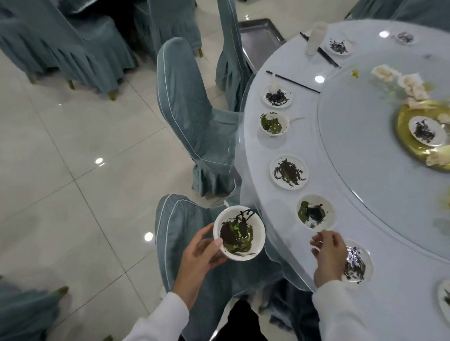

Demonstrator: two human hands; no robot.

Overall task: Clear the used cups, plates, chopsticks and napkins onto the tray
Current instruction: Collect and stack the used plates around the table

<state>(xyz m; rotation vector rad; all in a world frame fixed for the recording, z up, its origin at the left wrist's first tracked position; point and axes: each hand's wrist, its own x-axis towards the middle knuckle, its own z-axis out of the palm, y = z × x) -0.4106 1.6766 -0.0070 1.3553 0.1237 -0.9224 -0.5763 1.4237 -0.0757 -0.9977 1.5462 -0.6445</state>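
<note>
My left hand (200, 256) grips a white bowl (239, 233) smeared with dark and green residue, held over a chair beside the round table (375, 215). My right hand (327, 256) hovers with relaxed fingers at the table's edge, between a soiled bowl (314, 212) and a soiled plate (357, 263). More dirty dishes line the rim: a plate (289, 171), a bowl (273, 123) and a plate with a spoon (277, 96). Black chopsticks (292, 81) lie further along. A metal tray (261, 42) sits on a chair beyond the table.
Chairs in grey-blue covers (193, 120) crowd the table's left side, one directly under the held bowl. A glass turntable (398, 142) carries a gold dish and flowers. A white cup (316, 37) and another chopstick pair stand far along the rim. Tiled floor lies to the left.
</note>
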